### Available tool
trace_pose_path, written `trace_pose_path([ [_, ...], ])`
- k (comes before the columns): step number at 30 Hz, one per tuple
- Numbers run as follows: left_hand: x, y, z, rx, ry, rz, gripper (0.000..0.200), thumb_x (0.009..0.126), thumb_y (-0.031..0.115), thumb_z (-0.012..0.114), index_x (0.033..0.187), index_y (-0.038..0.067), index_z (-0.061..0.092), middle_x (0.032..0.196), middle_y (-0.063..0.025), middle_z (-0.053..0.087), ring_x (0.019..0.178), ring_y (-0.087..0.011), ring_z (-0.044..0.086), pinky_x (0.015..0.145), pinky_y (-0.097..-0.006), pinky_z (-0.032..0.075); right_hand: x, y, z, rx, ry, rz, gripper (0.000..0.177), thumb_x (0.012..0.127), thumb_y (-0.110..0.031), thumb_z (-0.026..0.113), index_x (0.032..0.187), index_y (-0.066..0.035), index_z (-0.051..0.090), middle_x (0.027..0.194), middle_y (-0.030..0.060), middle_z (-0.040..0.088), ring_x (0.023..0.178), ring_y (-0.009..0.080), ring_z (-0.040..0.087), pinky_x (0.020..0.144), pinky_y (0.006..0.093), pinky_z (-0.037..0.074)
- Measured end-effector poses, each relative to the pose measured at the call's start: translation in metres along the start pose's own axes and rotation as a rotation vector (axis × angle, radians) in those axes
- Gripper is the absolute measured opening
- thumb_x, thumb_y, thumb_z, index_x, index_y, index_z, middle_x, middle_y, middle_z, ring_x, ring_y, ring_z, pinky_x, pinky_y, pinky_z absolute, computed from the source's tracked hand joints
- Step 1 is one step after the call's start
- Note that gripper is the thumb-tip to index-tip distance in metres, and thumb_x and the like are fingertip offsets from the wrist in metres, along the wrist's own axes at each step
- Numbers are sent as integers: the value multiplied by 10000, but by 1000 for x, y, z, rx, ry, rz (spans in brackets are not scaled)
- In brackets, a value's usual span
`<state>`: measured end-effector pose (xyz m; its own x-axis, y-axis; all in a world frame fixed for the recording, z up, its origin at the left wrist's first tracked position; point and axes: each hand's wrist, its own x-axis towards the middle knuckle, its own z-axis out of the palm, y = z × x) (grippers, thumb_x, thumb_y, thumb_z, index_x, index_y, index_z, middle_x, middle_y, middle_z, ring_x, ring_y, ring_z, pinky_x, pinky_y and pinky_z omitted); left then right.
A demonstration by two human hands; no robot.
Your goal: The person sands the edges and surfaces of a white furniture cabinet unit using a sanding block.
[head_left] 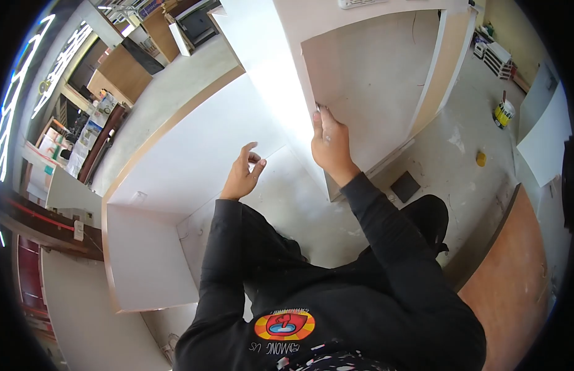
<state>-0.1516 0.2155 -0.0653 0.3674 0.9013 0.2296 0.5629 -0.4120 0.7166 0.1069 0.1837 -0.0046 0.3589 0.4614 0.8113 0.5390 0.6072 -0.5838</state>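
My right hand (331, 141) is closed round a small, thin dark object at the front edge of the white cabinet opening (367, 74); most of that object is hidden by my fingers. To its left, my left hand (242, 173) hangs in the air with bent fingers apart, holding nothing. Beneath and behind it is a white panelled unit (194, 139) with a wood-coloured edge. A bright white vertical panel (268, 62) stands between the unit and the opening.
A dark square piece (405, 186) lies on the floor by my knee. Farther right are a paint can (504, 114), a yellow roll (481, 159) and a curved brown board (512, 253). A long brown beam (46, 222) crosses at the left.
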Motion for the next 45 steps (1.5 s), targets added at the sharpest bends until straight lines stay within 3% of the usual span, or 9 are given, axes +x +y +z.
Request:
trace_pose_path([
  [3,20,25,2,172,317,325,159,936,138,699,945,-20,699,973,-168,729,946,-300,708,839,-354,538,15,-23,-17,7,-249,264,280,960,5,557,1236,20,606,1044,275,692,938,460,669,764,439,554],
  [5,32,72,-6,162,474,400,148,930,119,709,969,-22,683,959,-156,725,893,-267,707,831,-336,533,48,-46,-18,151,-37,0,312,943,28,555,1251,16,605,1091,272,685,993,458,659,802,436,550],
  [8,51,155,-20,35,663,527,163,941,132,721,930,-20,663,859,-93,710,800,-168,656,783,-303,521,15,-30,-2,183,46,43,318,930,36,559,1243,19,609,1132,264,681,1038,453,650,845,436,545],
  [14,91,233,-8,347,739,502,455,785,378,888,799,37,588,730,-29,624,667,-120,585,664,-281,498,-144,91,-19,-243,-555,689,265,946,-90,532,1153,-29,686,1086,279,697,1004,464,666,877,514,530],
  [19,106,233,-12,439,806,460,521,762,410,891,710,52,516,603,-29,545,533,-165,518,554,-306,457,-135,120,-27,-152,-245,764,276,1006,-156,508,1151,-5,687,1045,287,705,986,474,667,865,496,533],
  [27,96,207,-69,110,570,494,333,1045,272,613,930,-22,721,795,-47,697,727,-108,627,698,-259,508,-119,116,-31,-18,-191,794,317,1040,-181,504,1226,36,640,1108,285,699,1045,456,670,905,463,530],
  [37,106,234,-24,362,749,427,406,803,300,849,776,40,539,664,-50,612,616,-146,601,628,-284,493,-102,81,-28,151,-218,609,331,951,-65,591,1269,16,632,1074,249,724,1012,399,708,862,409,557],
  [40,108,226,-23,278,792,701,297,856,206,792,814,27,559,672,-58,612,613,-147,593,629,-275,487,-104,71,-19,212,-104,387,327,951,-60,592,1271,-4,634,1029,234,735,961,386,723,826,389,566],
  [45,68,170,-39,266,623,607,156,919,97,713,939,3,591,718,-69,617,633,-132,578,640,-278,487,-119,56,-2,255,-135,396,343,994,-78,549,1324,-19,624,1158,230,710,1069,367,703,909,376,542],
])
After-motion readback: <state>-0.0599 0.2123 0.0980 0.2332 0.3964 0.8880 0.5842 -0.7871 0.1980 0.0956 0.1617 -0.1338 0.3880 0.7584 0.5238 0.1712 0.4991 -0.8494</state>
